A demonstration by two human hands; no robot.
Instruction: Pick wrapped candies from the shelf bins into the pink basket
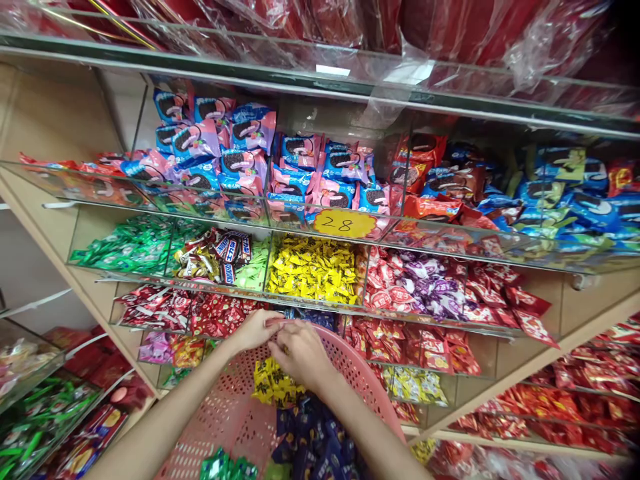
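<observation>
A pink perforated plastic basket [225,413] stands tilted before me. My left hand [256,330] is closed at its far rim, fingertips partly hidden. Beside it, my right hand [303,352] is curled just inside the rim, with a bit of yellow wrapper showing between thumb and fingers. Yellow-wrapped candies [274,385] lie directly beneath the right hand. Dark blue wrapped candies [313,437] fill the basket's middle, and green wrapped candies [227,465] lie near its bottom left.
Clear-fronted shelves rise ahead, holding a bin of yellow candies [313,270], green candies [130,243] and blue-pink cookie packs [240,163]. A yellow price tag [345,223] reads 28. Red packages [345,23] in plastic sit on top. More candy bins [45,413] are at lower left.
</observation>
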